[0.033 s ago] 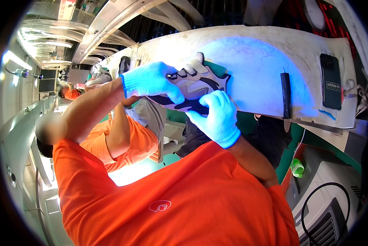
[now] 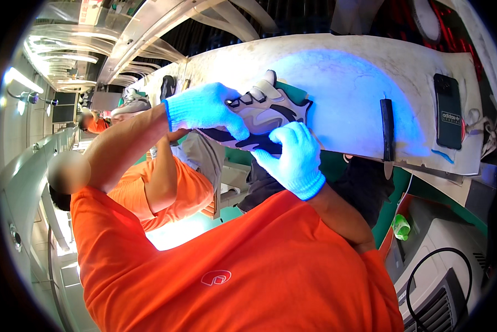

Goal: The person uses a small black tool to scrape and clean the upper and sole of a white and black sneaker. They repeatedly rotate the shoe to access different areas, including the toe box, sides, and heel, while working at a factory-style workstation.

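Note:
A grey and white sneaker [image 2: 268, 105] with black trim is held on its side at the near edge of the worktable. My left hand [image 2: 207, 110], in a knitted work glove lit blue, grips the toe end, its thumb along the side. My gloved right hand [image 2: 294, 160] is closed on the sole edge near the heel, with its fingertips pressed to the dark part. Part of the sole is hidden behind my hands. Behind the shoe shows a green piece [image 2: 294, 93], mostly covered.
Blue light falls on the pale worktable [image 2: 232, 55]. To the right lie a black-handled tool [image 2: 388, 130], a dark phone [image 2: 448, 110] and a small blue strip [image 2: 442, 156]. A co-worker in orange [image 2: 185, 188] sits at left. A grey machine [image 2: 448, 243] stands at lower right.

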Action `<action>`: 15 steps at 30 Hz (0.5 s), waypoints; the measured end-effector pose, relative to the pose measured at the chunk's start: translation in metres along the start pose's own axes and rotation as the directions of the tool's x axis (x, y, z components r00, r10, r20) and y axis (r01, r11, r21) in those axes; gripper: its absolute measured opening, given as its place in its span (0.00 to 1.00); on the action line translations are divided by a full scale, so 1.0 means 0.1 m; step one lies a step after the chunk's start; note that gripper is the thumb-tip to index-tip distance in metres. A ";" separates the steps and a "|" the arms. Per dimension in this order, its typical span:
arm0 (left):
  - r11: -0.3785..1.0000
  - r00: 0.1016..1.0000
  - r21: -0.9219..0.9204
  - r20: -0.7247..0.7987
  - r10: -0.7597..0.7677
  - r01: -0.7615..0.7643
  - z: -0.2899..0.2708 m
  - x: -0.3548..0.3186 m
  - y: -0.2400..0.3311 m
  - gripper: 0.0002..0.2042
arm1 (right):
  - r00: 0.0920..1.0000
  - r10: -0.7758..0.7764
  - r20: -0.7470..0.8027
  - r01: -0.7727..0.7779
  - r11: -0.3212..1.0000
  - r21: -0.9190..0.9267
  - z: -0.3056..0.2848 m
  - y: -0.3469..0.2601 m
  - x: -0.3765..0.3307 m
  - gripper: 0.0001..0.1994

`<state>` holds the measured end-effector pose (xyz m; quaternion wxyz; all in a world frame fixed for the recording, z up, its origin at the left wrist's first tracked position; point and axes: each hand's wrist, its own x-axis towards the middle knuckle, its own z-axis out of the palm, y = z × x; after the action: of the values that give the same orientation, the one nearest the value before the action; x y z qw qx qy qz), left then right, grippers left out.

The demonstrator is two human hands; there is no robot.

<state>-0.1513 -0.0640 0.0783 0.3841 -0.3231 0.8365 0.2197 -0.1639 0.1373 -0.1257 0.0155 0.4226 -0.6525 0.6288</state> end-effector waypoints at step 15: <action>0.998 0.999 -0.057 0.020 0.033 -0.031 0.03 0.09 -0.23 0.35 | 0.998 0.062 0.033 -0.062 0.998 -0.010 0.02 -0.02 0.08 0.27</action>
<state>-0.1377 -0.0817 0.0664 0.3801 -0.3181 0.8310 0.2527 -0.1671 0.1320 -0.1196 -0.0130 0.4124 -0.6682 0.6191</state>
